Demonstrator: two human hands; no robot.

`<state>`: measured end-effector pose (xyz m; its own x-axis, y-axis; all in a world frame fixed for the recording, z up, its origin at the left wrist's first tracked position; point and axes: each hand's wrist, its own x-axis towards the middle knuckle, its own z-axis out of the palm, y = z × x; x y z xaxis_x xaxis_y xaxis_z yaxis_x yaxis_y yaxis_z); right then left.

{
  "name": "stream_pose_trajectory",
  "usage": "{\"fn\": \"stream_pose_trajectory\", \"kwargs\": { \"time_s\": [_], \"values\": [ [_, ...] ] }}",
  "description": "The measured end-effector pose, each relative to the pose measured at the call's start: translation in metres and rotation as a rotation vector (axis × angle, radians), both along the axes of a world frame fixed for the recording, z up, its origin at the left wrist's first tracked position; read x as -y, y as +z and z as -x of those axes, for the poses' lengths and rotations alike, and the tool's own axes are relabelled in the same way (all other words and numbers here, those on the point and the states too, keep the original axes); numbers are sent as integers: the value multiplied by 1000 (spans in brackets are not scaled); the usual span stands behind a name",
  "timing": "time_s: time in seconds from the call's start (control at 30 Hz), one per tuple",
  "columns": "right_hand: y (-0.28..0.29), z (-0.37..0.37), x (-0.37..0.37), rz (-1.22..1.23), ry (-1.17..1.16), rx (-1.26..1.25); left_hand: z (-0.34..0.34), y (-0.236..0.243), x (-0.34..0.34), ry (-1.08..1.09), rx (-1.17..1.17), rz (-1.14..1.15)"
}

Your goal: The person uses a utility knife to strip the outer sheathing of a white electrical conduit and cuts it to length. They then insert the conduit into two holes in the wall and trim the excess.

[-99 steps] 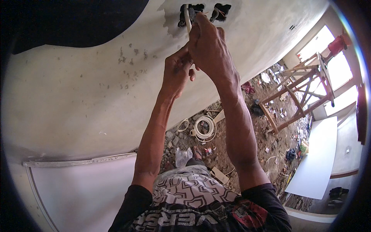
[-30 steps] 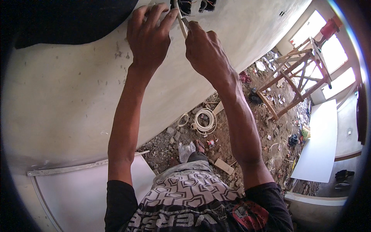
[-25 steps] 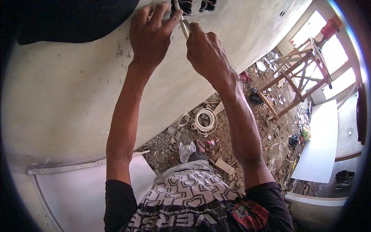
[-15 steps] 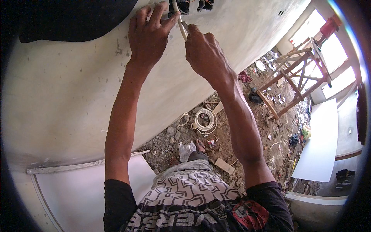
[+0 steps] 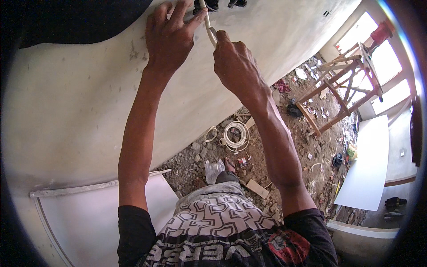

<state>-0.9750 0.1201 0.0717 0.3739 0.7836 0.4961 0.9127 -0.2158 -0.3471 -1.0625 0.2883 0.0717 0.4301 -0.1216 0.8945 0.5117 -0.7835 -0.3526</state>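
A white cable [image 5: 207,22] hangs out of dark cut-out holes [image 5: 212,6] in the plastered wall [image 5: 89,111] at the top of the view. My left hand [image 5: 169,40] lies against the wall left of the cable, fingers spread, with the tip nearest the cable touching it. My right hand [image 5: 235,66], just below and to the right, is closed round a flat-bladed tool [image 5: 212,31] lying along the cable; its handle is hidden by my fingers.
Debris litters the dirt floor [image 5: 307,178], with white cable coils [image 5: 235,127] at the wall's foot. A wooden trestle [image 5: 329,111] stands right, before bright windows [image 5: 385,55]. White panels [image 5: 362,164] lean at the right and lower left [image 5: 84,222]. A dark shape [image 5: 84,20] fills the upper left.
Since the oldest frame my hands have parted: the left moved up and left onto the wall, and a blade shows in my right. Lately my right hand has dropped slightly.
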Motion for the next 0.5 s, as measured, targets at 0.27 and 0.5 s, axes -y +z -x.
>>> {"fn": "stream_pose_trajectory", "kwargs": {
  "time_s": [0.27,0.5],
  "values": [
    [-15,-4,-3,4,-17,62,0,10,19,-85,69,84],
    [-26,-6,-6,-13,-31,74,-8,10,23,-83,122,164]
  ]
}}
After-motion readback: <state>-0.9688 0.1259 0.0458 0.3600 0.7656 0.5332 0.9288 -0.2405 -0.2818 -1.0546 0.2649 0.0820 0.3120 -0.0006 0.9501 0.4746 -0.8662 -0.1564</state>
